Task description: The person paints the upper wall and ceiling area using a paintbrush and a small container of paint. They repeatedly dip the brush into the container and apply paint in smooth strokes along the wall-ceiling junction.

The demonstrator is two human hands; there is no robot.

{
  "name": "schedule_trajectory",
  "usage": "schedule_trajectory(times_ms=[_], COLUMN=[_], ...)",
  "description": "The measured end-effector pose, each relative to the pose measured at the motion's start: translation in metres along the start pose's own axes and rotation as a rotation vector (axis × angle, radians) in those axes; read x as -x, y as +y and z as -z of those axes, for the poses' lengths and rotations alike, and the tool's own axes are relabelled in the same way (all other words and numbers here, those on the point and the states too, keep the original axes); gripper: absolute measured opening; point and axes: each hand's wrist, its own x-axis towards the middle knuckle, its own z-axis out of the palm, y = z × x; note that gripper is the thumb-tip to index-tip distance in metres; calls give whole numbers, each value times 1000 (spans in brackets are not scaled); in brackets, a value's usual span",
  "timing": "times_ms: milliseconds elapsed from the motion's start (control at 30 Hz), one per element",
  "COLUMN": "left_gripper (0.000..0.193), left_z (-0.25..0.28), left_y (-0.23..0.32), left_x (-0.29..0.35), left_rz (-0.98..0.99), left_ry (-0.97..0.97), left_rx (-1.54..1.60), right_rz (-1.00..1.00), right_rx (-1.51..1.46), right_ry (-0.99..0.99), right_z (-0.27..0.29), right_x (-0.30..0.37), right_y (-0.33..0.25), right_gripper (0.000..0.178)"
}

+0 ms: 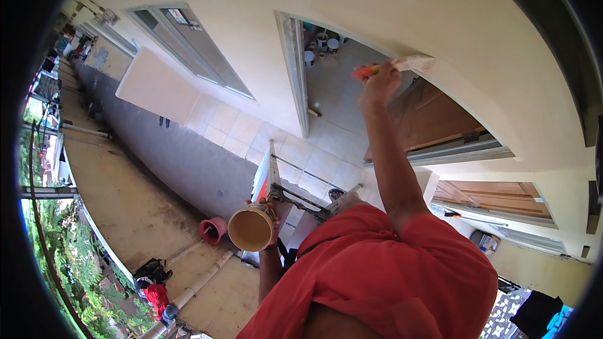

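My right hand (380,85) is closed around a paintbrush (411,63) with an orange-red handle end. The brush's pale, wide bristles meet the cream wall (452,37) just by the upper edge of the doorway. Lower down, my left hand (274,212) grips a small paint bucket (251,229) by its side; most of those fingers are behind it. Its open mouth faces up and shows a cream-yellow inside. A stepladder (274,179) stands beneath me, partly covered by my red shirt.
Through the doorway, several paint tubs (322,40) stand on the floor, and a brown wooden door (433,113) hangs inward. A pinkish-red bucket (213,230) sits on the low wall top beside a pipe (195,285). A pale board (157,86) leans below the window (188,41).
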Motion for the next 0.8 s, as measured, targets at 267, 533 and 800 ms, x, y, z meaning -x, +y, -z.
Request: schedule_trajectory(times_ms=[267,533,800], left_gripper=[80,82,75], left_z=[-12,-13,-16], left_y=[-6,-6,-11], left_x=[-2,-7,-2], left_rz=[-48,-33,-79], left_ry=[-29,-71,-32], left_rx=[-59,-17,28], right_rz=[-122,-301,-298], right_rx=[-89,-70,376], right_ry=[-91,-390,-612], right_z=[-124,-162,-94], right_x=[22,49,75], right_y=[81,89,61], right_gripper=[30,27,36])
